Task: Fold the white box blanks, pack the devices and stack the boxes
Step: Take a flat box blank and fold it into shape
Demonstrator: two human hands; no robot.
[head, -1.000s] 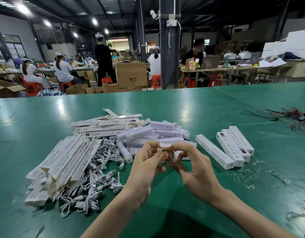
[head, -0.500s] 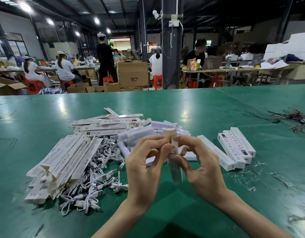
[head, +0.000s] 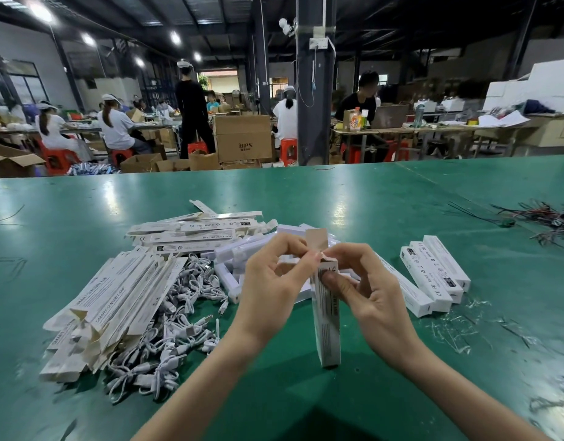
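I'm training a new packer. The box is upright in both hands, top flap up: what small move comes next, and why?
Probably fold the top flap down and tuck it in. The right hand grips the upright box, the left hand pinches at its top, and the flap sticks up, so that end looks open.

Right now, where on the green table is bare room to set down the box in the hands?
Bare: the far table beyond the flat blanks, and the patch between the packed boxes and the loose wires. Crowded: blanks and cables at left, white devices behind the held box.
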